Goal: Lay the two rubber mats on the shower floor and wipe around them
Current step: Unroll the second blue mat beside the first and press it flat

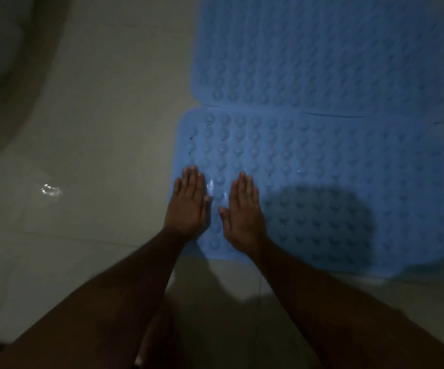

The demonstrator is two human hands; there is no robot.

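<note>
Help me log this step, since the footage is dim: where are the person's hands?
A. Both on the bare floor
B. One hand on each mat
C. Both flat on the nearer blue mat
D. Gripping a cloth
C: the left hand and the right hand lie side by side with straight fingers on the near mat, by its left edge. Neither touches the far mat.

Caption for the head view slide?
Left hand and right hand flat on the near blue mat; far blue mat lies beyond.
</note>
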